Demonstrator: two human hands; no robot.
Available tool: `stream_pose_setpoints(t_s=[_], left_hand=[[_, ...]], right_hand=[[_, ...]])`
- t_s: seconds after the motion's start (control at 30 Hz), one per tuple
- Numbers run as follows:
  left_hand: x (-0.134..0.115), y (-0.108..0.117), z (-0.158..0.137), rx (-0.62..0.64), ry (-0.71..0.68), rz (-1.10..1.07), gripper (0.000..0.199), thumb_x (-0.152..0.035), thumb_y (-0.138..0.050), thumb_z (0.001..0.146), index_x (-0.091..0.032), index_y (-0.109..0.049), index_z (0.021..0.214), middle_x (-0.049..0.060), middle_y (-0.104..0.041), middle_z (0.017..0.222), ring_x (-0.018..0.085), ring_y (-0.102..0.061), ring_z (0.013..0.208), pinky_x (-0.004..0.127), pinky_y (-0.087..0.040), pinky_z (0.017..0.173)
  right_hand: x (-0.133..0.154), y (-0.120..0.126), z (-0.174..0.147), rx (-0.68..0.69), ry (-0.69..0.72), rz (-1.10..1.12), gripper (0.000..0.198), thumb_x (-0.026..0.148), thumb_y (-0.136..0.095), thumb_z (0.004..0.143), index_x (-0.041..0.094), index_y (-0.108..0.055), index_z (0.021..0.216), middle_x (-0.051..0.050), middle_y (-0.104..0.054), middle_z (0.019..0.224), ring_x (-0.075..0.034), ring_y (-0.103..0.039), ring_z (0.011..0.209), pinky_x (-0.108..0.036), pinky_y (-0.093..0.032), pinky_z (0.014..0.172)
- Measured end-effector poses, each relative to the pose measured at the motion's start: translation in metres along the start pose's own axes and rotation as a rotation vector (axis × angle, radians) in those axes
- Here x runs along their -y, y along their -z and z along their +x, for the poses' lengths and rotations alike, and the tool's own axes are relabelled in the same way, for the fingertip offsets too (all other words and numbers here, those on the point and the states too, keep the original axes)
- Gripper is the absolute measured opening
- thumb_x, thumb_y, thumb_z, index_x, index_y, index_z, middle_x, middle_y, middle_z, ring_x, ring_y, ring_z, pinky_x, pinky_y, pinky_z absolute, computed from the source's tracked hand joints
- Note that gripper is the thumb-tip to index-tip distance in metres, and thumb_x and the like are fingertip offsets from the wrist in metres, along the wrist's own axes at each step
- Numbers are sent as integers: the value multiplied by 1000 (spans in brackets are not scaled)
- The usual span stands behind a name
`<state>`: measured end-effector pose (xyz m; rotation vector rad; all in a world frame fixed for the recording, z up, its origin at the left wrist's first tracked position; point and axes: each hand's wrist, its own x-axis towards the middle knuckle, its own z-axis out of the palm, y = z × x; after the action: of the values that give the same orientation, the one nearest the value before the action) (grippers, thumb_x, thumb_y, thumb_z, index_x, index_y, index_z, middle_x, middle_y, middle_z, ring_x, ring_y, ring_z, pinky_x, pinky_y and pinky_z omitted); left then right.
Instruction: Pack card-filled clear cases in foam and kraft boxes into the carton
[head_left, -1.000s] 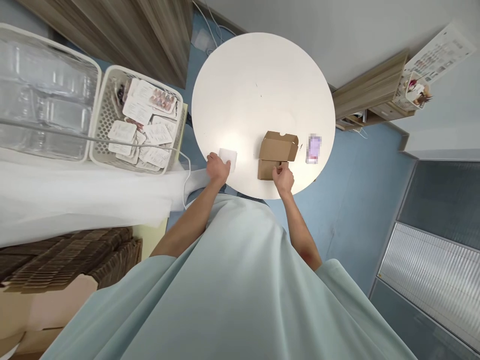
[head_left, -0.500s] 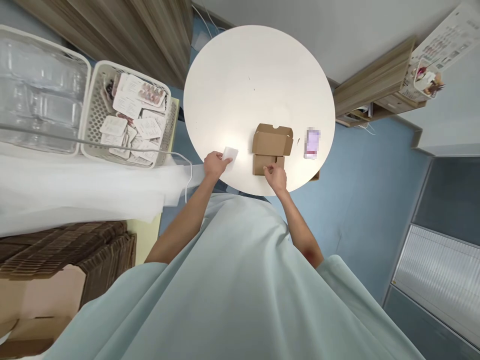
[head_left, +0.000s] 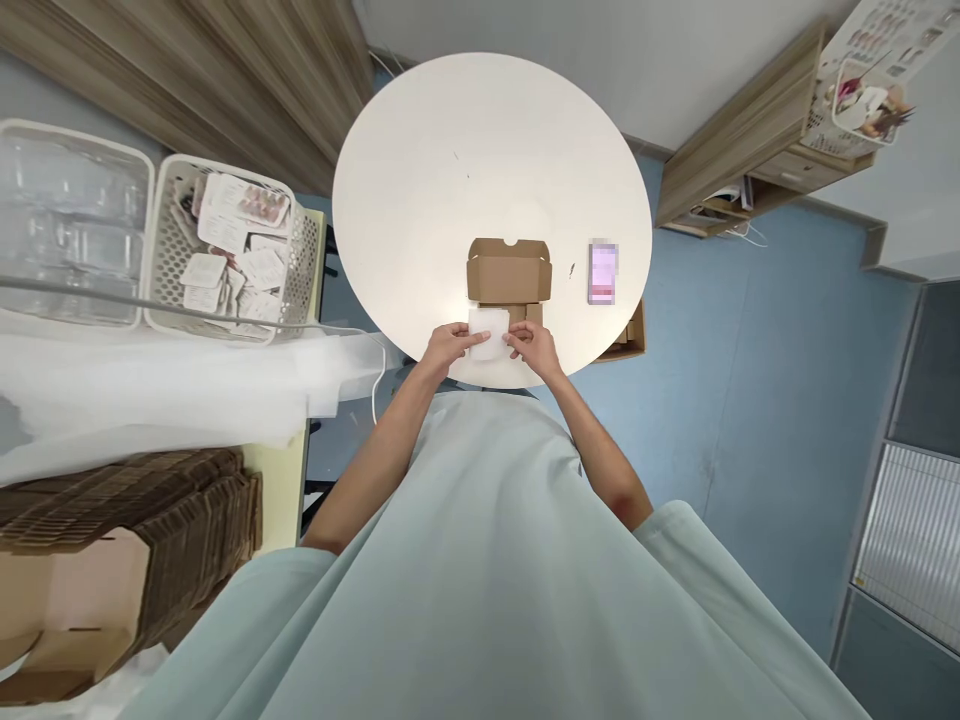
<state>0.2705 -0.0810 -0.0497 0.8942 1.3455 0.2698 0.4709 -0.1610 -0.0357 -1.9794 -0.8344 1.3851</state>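
Observation:
A small white foam sheet [head_left: 489, 335], seemingly folded, is held between my two hands over the near part of the table. My left hand [head_left: 448, 348] pinches its left edge with thumb and fingers. On the opposite edge, the thumb and fingertips of my right hand [head_left: 534, 348] close on the sheet. Just behind it lies a small brown cardboard box [head_left: 510, 278] with its lid raised. The sheet and my right fingers cover part of the box's lower section.
The round white table [head_left: 480, 140] bears a phone-like item [head_left: 603, 272], blurred out, at right. A brown carton [head_left: 634, 335] stands below the table's right edge. At left are a basket of printed cards [head_left: 300, 265], a bin of clear plastic containers [head_left: 146, 225], white foam sheeting [head_left: 225, 385] and stacked flattened cardboard [head_left: 202, 520].
My left hand has brought the white sheet right, in front of the box. My right hand has left the box's inside and come to the sheet's right edge. The view has shifted slightly.

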Motion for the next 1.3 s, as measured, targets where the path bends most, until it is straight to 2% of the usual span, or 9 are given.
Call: stream_pose_setpoints(t_s=[0.13,0.3,0.47,0.63,0.87,1.07,1.2,1.3], left_hand=[[-6,-26,14,-55,-10,96,54,-57,-101,67,-19,-74,94,12,-84,106,28,-77,99,38,-59,82],[-9,-48,33,-213,15,336,49,-38,-94,79,-22,-65,115,9,-82,114,27,-77,110,39,-59,95],[-7,-59,46,-213,-28,514,34,-26,-83,87,-26,-62,114,5,-84,110,28,-78,114,42,-56,105],[-1,-66,53,-197,-35,607,23,-25,-75,92,-26,-66,114,8,-84,108,32,-78,112,45,-57,103],[2,-77,56,-190,-39,750,38,-24,-73,90,-22,-67,128,20,-80,119,42,-73,125,55,-56,107],[-6,-83,50,-102,-56,914,30,-22,-64,97,-14,-70,125,30,-77,126,48,-73,123,58,-56,104],[-11,-75,37,-114,-103,856,24,-23,-65,97,-18,-73,119,24,-77,127,44,-73,124,54,-55,108],[-16,-62,26,-254,-172,709,25,-26,-61,102,-22,-71,125,17,-76,129,39,-72,125,52,-54,112]], right_hand=[[-9,11,8,-49,-48,-20,16,37,-75,99,23,-71,107,-1,-86,104,-13,-77,65,-29,-65,75],[-15,18,31,-108,-78,-139,12,32,-71,101,24,-72,110,-1,-86,105,-15,-79,69,-33,-65,90],[-19,20,47,-107,-88,-251,10,27,-67,102,24,-73,110,-3,-85,114,-17,-78,68,-36,-64,90],[-23,19,55,-62,-114,-385,8,26,-66,104,25,-73,106,-4,-85,109,-23,-80,78,-40,-63,92],[-23,14,66,-43,-83,-548,7,24,-65,105,26,-71,106,-8,-84,112,-31,-79,108,-44,-61,98],[-20,10,68,-5,-55,-681,14,22,-58,108,25,-70,102,-13,-82,112,-35,-76,107,-50,-60,98],[-16,17,60,3,-10,-693,15,22,-58,107,25,-70,99,-12,-82,110,-34,-77,106,-46,-60,96],[-9,36,54,-92,42,-604,18,29,-55,109,25,-72,102,-11,-82,110,-33,-77,107,-45,-59,98]])
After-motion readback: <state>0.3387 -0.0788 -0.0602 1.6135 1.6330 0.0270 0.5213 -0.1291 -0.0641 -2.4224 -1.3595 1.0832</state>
